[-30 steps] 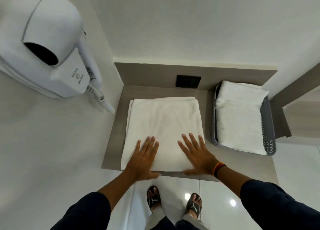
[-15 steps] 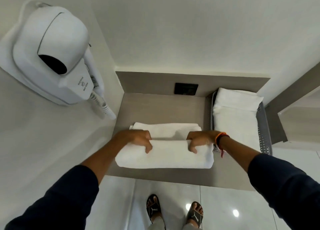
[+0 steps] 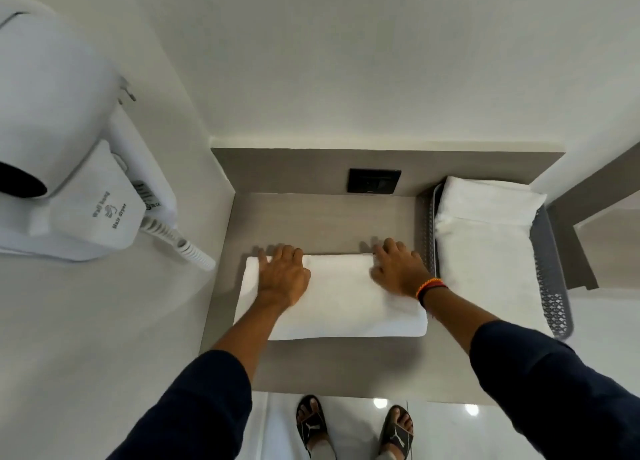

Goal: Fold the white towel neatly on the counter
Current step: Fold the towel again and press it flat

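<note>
The white towel (image 3: pixel 341 302) lies folded into a wide, thick rectangle on the grey-brown counter (image 3: pixel 325 217). My left hand (image 3: pixel 282 274) rests flat on its left part, fingers spread and reaching the far edge. My right hand (image 3: pixel 398 269) lies flat on the right part, fingers over the far edge too. An orange and black band circles my right wrist. Neither hand grips the cloth; both press down on it.
A grey perforated basket (image 3: pixel 550 286) with folded white towels (image 3: pixel 485 238) stands right of the towel. A black socket plate (image 3: pixel 374 180) sits on the back panel. A white wall hair dryer (image 3: pixel 69 168) with a coiled cord hangs at the left. My sandalled feet show below the counter edge.
The towel lay as a large flat square, then both hands lifted the near half over toward the back. Now the hands lie flat on the narrower, thicker fold.
</note>
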